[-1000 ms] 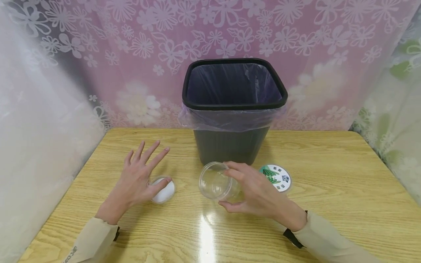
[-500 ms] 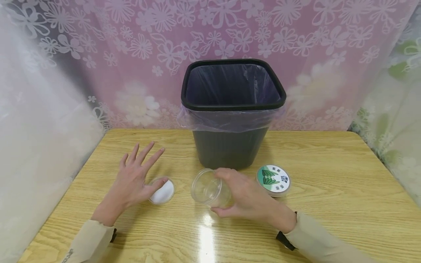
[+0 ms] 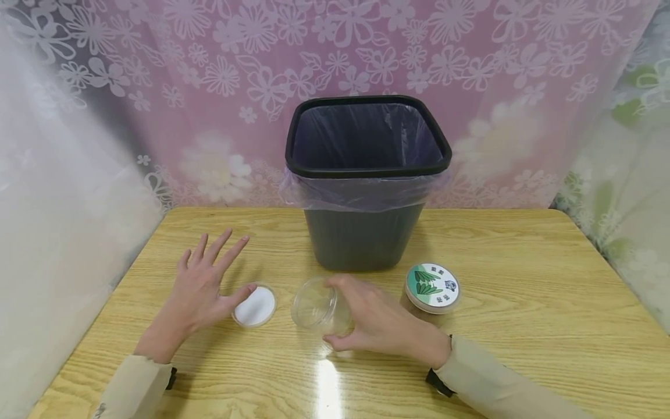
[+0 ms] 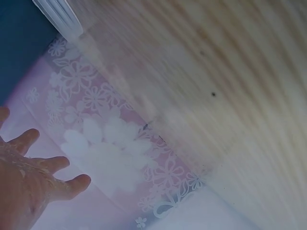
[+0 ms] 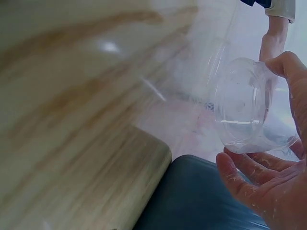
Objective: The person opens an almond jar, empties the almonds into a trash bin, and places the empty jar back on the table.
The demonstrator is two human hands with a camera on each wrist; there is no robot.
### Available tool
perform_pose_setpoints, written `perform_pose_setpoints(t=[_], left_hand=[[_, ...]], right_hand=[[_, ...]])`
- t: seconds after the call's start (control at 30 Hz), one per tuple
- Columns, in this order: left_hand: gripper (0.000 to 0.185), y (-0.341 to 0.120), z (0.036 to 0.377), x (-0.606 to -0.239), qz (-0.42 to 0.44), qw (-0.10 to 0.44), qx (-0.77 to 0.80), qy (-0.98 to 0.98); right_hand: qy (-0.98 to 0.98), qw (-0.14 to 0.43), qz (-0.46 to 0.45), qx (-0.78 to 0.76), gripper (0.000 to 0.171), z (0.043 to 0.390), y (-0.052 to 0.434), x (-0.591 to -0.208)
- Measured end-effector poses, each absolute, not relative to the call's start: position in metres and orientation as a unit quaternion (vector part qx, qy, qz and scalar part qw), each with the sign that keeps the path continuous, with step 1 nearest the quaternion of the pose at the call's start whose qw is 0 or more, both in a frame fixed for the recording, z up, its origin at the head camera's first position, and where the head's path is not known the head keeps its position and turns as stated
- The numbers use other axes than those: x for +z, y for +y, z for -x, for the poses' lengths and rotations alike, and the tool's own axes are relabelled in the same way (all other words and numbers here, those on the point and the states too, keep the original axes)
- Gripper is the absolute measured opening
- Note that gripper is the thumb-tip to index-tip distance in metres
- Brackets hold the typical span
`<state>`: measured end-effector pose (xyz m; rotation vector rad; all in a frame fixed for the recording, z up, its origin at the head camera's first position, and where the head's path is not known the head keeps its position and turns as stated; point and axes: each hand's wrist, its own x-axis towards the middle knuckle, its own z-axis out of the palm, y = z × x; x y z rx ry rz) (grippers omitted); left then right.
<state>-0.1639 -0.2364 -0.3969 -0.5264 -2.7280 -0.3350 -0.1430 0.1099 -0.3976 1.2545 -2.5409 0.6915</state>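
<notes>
Now the right hand (image 3: 382,323) grips an empty clear jar (image 3: 316,305), the left hand (image 3: 201,288) spread wide beside a white-lined lid (image 3: 255,306).

Glossy wood-grain counter (image 3: 523,326), black lined trash bin (image 3: 364,233) at its back, white lid (image 3: 255,306), green-labelled round container (image 3: 432,289) near the bin

Black plastic waste bin (image 3: 366,174) at rear centre of light wooden table (image 3: 523,326) | clear plastic jar (image 3: 314,304) before it | white round lid (image 3: 255,306) left of jar | brown labelled jar (image 3: 432,289) right
</notes>
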Motion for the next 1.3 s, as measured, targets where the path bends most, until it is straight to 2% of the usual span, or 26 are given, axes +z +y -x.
perform_pose_setpoints(t=[0.27,0.83,1.3], left_hand=[[0.087,-0.243,0.163,-0.395,0.169,0.151,-0.112,-0.968],[0.086,-0.255,0.163,-0.394,0.142,0.127,-0.107,-0.976],[0.089,-0.265,0.161,-0.391,0.121,0.088,-0.107,-0.983]], right_hand=[[-0.884,0.044,-0.400,0.237,0.087,0.144,0.098,-0.397],[-0.894,-0.032,-0.375,0.243,0.086,0.153,0.078,-0.398],[-0.893,-0.044,-0.384,0.229,0.085,0.160,0.065,-0.400]])
